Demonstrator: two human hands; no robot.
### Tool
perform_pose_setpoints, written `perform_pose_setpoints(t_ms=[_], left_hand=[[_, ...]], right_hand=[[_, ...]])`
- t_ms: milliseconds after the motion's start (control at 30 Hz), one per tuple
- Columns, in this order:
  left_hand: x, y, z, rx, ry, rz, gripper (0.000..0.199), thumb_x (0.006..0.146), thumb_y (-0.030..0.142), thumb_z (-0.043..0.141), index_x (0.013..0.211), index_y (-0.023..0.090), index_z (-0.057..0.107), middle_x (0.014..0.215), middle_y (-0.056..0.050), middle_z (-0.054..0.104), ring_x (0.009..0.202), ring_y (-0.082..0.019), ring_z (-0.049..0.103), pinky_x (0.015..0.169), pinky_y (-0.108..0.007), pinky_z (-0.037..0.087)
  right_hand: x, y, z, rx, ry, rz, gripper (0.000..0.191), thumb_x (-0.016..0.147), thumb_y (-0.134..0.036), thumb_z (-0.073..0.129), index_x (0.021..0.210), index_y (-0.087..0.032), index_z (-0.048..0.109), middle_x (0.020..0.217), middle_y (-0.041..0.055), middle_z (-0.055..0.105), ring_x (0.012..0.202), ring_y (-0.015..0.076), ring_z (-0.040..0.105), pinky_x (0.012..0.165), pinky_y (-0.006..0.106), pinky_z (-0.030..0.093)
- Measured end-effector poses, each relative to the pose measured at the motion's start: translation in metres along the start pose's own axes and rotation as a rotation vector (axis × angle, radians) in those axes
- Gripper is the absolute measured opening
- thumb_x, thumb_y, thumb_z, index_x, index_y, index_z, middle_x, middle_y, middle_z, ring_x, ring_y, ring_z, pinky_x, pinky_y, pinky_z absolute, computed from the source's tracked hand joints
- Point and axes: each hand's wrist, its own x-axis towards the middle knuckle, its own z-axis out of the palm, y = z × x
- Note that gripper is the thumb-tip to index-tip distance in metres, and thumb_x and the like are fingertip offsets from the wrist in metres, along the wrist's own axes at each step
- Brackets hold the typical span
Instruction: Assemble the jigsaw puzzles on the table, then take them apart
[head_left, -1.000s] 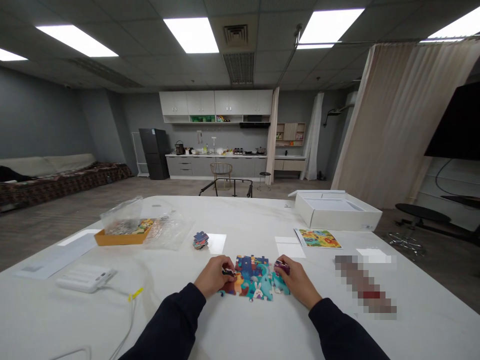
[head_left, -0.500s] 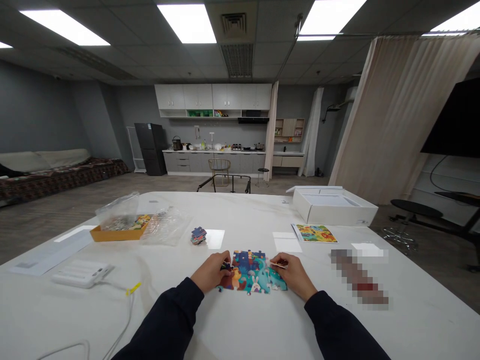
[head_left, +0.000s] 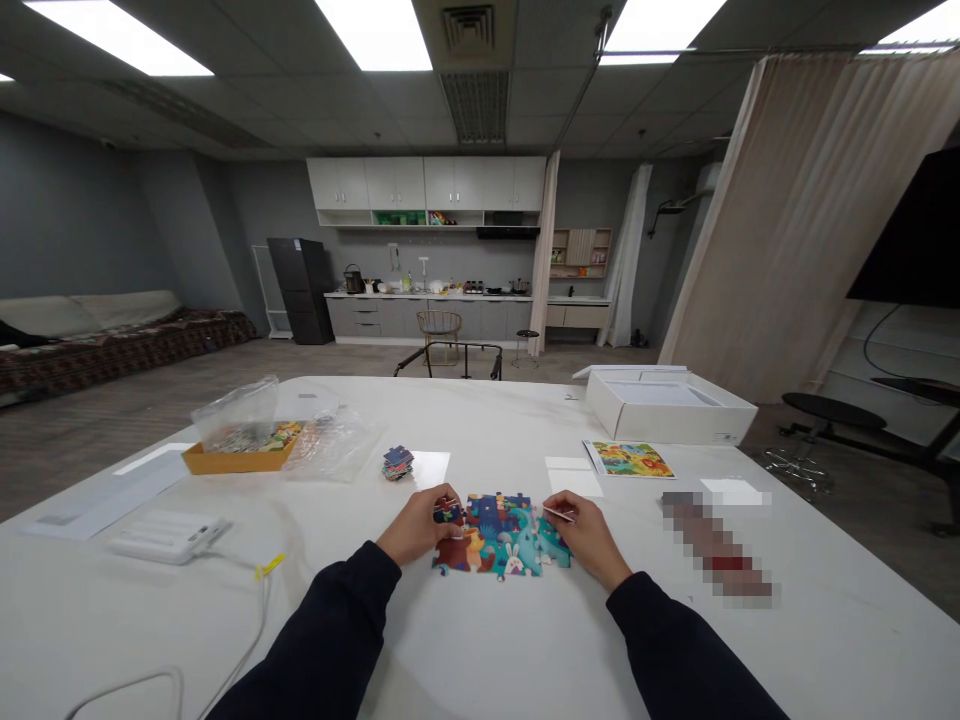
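A colourful jigsaw puzzle (head_left: pixel 499 537) lies partly assembled on the white table (head_left: pixel 480 640), showing cartoon animals, including a white rabbit, on teal and blue. My left hand (head_left: pixel 414 525) rests at the puzzle's left edge, pinching a dark blue jigsaw piece (head_left: pixel 448 512). At the right edge, my right hand (head_left: pixel 590 536) pinches another jigsaw piece (head_left: pixel 559 514), which shows edge-on as a thin pale sliver. A small stack of loose pieces (head_left: pixel 398 463) sits beyond my left hand.
An illustrated picture card (head_left: pixel 630 459) lies by a white open box (head_left: pixel 667 410). At the left are an orange tray (head_left: pixel 240 460) with pieces, a plastic bag (head_left: pixel 331 445), and a white power bank (head_left: pixel 166 537) with a cable. A pixelated patch (head_left: pixel 712 545) covers part of the table.
The piece in my right hand has turned from face-on to edge-on. Both hands have shifted slightly at the puzzle's edges, and the whole scene sits higher in the frame as my head tilts down.
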Motion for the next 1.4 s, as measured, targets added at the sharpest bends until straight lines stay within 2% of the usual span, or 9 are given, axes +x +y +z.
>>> perform_pose_setpoints(t_ms=[133,233,467,767,900,1000,1200,1300,1400], left_hand=[[-0.007,0.000,-0.008,0.076,-0.159,-0.069,0.034,0.063,0.025,0.080,0.094,0.018,0.069,0.097,-0.004,0.071,0.091,-0.024,0.065,0.081,-0.031,0.049],[-0.015,0.002,-0.006,0.249,-0.155,-0.058,0.041,0.061,0.019,0.080,0.101,0.021,0.071,0.108,-0.006,0.066,0.102,-0.027,0.062,0.090,-0.035,0.046],[-0.020,0.004,0.005,0.363,-0.127,-0.142,0.045,0.061,0.015,0.078,0.104,0.022,0.066,0.101,-0.005,0.065,0.098,-0.027,0.061,0.083,-0.034,0.045],[-0.016,-0.001,0.000,0.224,-0.153,-0.162,0.045,0.059,0.019,0.078,0.100,0.020,0.061,0.102,-0.005,0.067,0.093,-0.024,0.063,0.078,-0.032,0.048],[-0.015,-0.001,-0.014,0.003,-0.251,-0.210,0.042,0.068,0.034,0.076,0.102,0.019,0.056,0.086,-0.001,0.067,0.075,-0.019,0.063,0.067,-0.029,0.049],[-0.013,0.009,-0.019,-0.186,-0.175,-0.162,0.046,0.073,0.045,0.076,0.106,0.018,0.057,0.086,-0.001,0.064,0.069,-0.015,0.059,0.064,-0.028,0.049],[-0.012,0.045,0.030,-0.551,-0.096,-0.040,0.042,0.080,0.051,0.076,0.097,0.020,0.053,0.080,0.001,0.060,0.070,-0.013,0.059,0.066,-0.026,0.049],[-0.010,0.053,0.058,-0.609,-0.002,-0.066,0.044,0.081,0.053,0.076,0.098,0.021,0.050,0.085,0.001,0.062,0.071,-0.013,0.061,0.066,-0.025,0.050],[-0.008,0.054,0.068,-0.561,0.123,-0.090,0.045,0.080,0.054,0.075,0.095,0.022,0.048,0.083,0.001,0.062,0.073,-0.014,0.061,0.068,-0.025,0.051]], right_hand=[[0.002,0.001,-0.002,0.019,0.034,0.081,0.028,0.073,-0.046,0.068,0.077,-0.018,0.066,0.063,0.0016,0.063,0.056,0.0176,0.056,0.053,0.028,0.043],[0.003,0.005,-0.003,0.008,0.088,0.068,0.029,0.071,-0.046,0.070,0.071,-0.019,0.063,0.059,0.0000,0.060,0.055,0.0167,0.054,0.053,0.028,0.043],[0.009,0.023,-0.004,0.074,0.164,0.144,0.029,0.070,-0.046,0.072,0.078,-0.018,0.069,0.072,0.0060,0.072,0.068,0.0235,0.066,0.059,0.032,0.053],[0.010,0.027,0.000,0.285,0.170,0.210,0.037,0.066,-0.047,0.078,0.086,-0.017,0.069,0.081,0.0088,0.075,0.074,0.0268,0.072,0.066,0.039,0.061],[0.009,0.022,-0.001,0.250,0.176,0.199,0.037,0.064,-0.043,0.079,0.088,-0.017,0.070,0.081,0.0080,0.076,0.074,0.0260,0.072,0.067,0.039,0.061],[0.008,0.012,-0.002,0.222,0.165,0.177,0.034,0.065,-0.042,0.078,0.087,-0.017,0.070,0.079,0.0074,0.076,0.074,0.0252,0.072,0.070,0.038,0.060],[-0.004,-0.022,0.014,0.359,0.050,0.149,0.038,0.065,-0.047,0.085,0.081,-0.017,0.067,0.077,0.0047,0.075,0.070,0.0219,0.071,0.070,0.034,0.058],[-0.013,-0.038,0.028,0.438,-0.061,0.147,0.044,0.062,-0.053,0.088,0.076,-0.018,0.068,0.073,0.0038,0.073,0.067,0.0217,0.069,0.067,0.034,0.058],[-0.018,-0.045,0.036,0.546,-0.158,0.152,0.047,0.066,-0.061,0.084,0.078,-0.018,0.071,0.075,0.0039,0.073,0.074,0.0234,0.071,0.075,0.037,0.060]])
